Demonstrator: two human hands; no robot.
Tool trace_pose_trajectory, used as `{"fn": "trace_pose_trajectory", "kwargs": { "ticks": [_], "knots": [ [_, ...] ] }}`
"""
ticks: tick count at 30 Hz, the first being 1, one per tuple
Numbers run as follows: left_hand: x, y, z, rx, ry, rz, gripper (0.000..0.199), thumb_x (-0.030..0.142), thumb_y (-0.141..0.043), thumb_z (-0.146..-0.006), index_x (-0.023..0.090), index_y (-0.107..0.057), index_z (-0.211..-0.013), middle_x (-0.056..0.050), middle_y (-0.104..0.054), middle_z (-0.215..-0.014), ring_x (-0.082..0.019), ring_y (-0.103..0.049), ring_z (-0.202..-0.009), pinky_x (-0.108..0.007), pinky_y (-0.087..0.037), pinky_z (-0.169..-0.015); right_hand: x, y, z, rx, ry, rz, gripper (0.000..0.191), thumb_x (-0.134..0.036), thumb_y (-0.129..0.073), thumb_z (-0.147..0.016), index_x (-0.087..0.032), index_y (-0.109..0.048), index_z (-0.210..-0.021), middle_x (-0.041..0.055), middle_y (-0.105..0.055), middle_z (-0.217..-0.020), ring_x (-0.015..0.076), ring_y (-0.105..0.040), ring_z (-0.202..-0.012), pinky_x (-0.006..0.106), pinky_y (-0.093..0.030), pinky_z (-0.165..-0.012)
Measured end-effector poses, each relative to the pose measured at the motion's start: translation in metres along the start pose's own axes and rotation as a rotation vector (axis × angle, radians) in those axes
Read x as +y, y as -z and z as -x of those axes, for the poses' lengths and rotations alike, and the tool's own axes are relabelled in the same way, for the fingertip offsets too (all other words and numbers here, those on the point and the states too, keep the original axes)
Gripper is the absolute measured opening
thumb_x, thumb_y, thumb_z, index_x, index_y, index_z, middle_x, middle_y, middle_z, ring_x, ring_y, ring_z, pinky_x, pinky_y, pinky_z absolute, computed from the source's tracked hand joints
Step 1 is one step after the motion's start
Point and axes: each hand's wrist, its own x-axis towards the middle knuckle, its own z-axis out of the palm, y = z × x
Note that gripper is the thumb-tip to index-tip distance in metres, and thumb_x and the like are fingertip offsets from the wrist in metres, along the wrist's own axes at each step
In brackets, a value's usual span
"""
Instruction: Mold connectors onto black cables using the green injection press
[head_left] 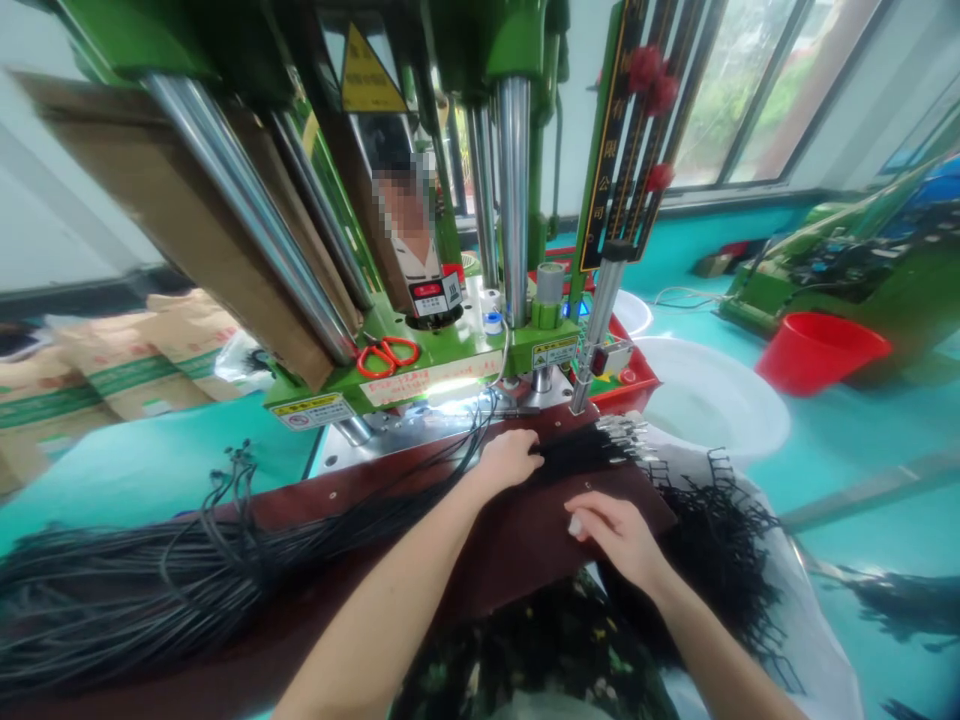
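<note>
My left hand (510, 460) is closed at the black cables (480, 432) in front of the press, its fingers curled over them at the board's back edge. To its right lies a bundle of black cables (574, 450) with pale metallic ends (622, 437). Lower and to the right, my right hand (611, 530) hovers over the dark red board (555, 535) with thumb and fingers drawn together. Something small and white (575, 524) shows at its fingertips; I cannot tell whether it is held or worn. Several cables lead into the press's lit lower plate (442, 410).
A green press (442, 365) with steel columns (514, 200) stands ahead, red-handled scissors (387, 357) on its ledge. Long black cables (150, 590) cover the board's left. Black moulded scraps (720, 560) fill a white bag at right. A white basin (709, 395) and red bucket (821, 352) stand beyond.
</note>
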Motion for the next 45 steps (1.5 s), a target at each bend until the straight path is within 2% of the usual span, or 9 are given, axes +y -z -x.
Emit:
{"fn": "trace_pose_trajectory", "kwargs": {
  "ticks": [6, 11, 14, 20, 27, 30, 34, 40, 45],
  "knots": [
    [-0.009, 0.008, 0.008, 0.033, -0.122, 0.331, 0.013, 0.028, -0.045, -0.076, 0.017, -0.052, -0.076, -0.003, -0.059, -0.077, -0.015, -0.054, -0.072, -0.027, -0.039, -0.068, -0.002, 0.000, 0.003, 0.006, -0.026, -0.047, 0.020, -0.032, -0.049, -0.082, -0.018, -0.063, -0.080, 0.0012, -0.061, -0.062, 0.0143, -0.057, -0.056, 0.027, -0.048, -0.058],
    [-0.011, 0.030, 0.034, -0.220, -0.133, 1.028, 0.016, 0.033, -0.048, -0.077, 0.018, -0.044, -0.081, 0.007, -0.039, -0.054, -0.004, -0.031, -0.043, -0.017, -0.023, -0.041, -0.006, 0.005, -0.007, 0.014, -0.121, -0.253, 0.020, -0.035, -0.055, -0.080, -0.018, -0.063, -0.087, 0.0026, -0.064, -0.067, 0.0158, -0.058, -0.060, 0.030, -0.048, -0.061],
    [-0.008, 0.034, 0.050, -0.336, -0.083, 1.201, 0.025, 0.038, -0.055, -0.074, 0.016, -0.048, -0.082, 0.008, -0.034, -0.049, -0.003, -0.024, -0.040, -0.016, -0.014, -0.038, -0.019, 0.006, -0.025, 0.008, -0.021, -0.549, 0.034, -0.032, -0.058, -0.080, -0.025, -0.054, -0.112, 0.0055, -0.063, -0.100, 0.0202, -0.057, -0.093, 0.037, -0.044, -0.082],
    [-0.002, 0.010, 0.081, -0.319, 0.076, 1.222, 0.028, 0.041, -0.056, -0.072, 0.014, -0.050, -0.074, 0.007, -0.038, -0.047, -0.003, -0.026, -0.038, -0.016, -0.016, -0.036, -0.060, -0.001, -0.060, -0.092, 0.019, -0.849, 0.026, -0.028, -0.055, -0.082, -0.024, -0.057, -0.107, 0.0047, -0.064, -0.093, 0.0204, -0.057, -0.092, 0.039, -0.041, -0.085],
    [-0.017, -0.006, 0.129, -0.559, -0.110, 0.849, 0.018, 0.034, -0.057, -0.071, 0.016, -0.057, -0.066, 0.002, -0.052, -0.054, -0.010, -0.048, -0.050, -0.021, -0.037, -0.051, -0.058, -0.025, -0.043, -0.451, -0.028, -0.477, 0.027, -0.032, -0.047, -0.087, -0.015, -0.067, -0.082, 0.0070, -0.067, -0.085, 0.0197, -0.060, -0.085, 0.036, -0.042, -0.083],
    [-0.006, -0.014, 0.131, -0.394, -0.135, 0.950, 0.016, 0.028, -0.066, -0.063, 0.016, -0.060, -0.072, 0.001, -0.058, -0.065, -0.011, -0.052, -0.061, -0.021, -0.038, -0.058, -0.045, -0.040, -0.031, -0.491, -0.049, -0.418, 0.026, -0.036, -0.051, -0.084, -0.017, -0.068, -0.088, 0.0071, -0.066, -0.094, 0.0200, -0.060, -0.088, 0.036, -0.042, -0.086],
    [0.025, -0.034, 0.114, -0.068, 0.044, 1.502, 0.022, 0.033, -0.058, -0.072, 0.013, -0.053, -0.079, 0.001, -0.054, -0.059, -0.008, -0.048, -0.048, -0.020, -0.037, -0.049, -0.033, -0.046, -0.026, -0.469, -0.268, -0.476, 0.033, -0.041, -0.052, -0.082, -0.020, -0.061, -0.106, 0.0051, -0.068, -0.080, 0.0127, -0.059, -0.045, 0.028, -0.049, -0.049],
    [0.043, -0.053, 0.094, -0.041, 0.137, 1.596, 0.038, 0.050, -0.051, -0.075, 0.013, -0.049, -0.079, 0.009, -0.037, -0.041, -0.002, -0.025, -0.030, -0.017, -0.019, -0.033, -0.057, -0.016, -0.050, -0.318, -0.050, -0.543, 0.040, -0.034, -0.052, -0.083, -0.026, -0.049, -0.122, 0.0057, -0.048, -0.128, 0.0215, -0.042, -0.118, 0.039, -0.033, -0.098],
    [0.042, -0.052, 0.096, 0.027, 0.077, 1.417, 0.041, 0.051, -0.039, -0.081, 0.012, -0.051, -0.084, 0.005, -0.045, -0.044, -0.003, -0.030, -0.029, -0.017, -0.019, -0.033, -0.077, -0.003, -0.068, -0.547, -0.035, 0.009, 0.033, -0.041, -0.041, -0.088, -0.025, -0.060, -0.110, 0.0043, -0.057, -0.118, 0.0236, -0.053, -0.106, 0.042, -0.039, -0.092]
  ]
}}
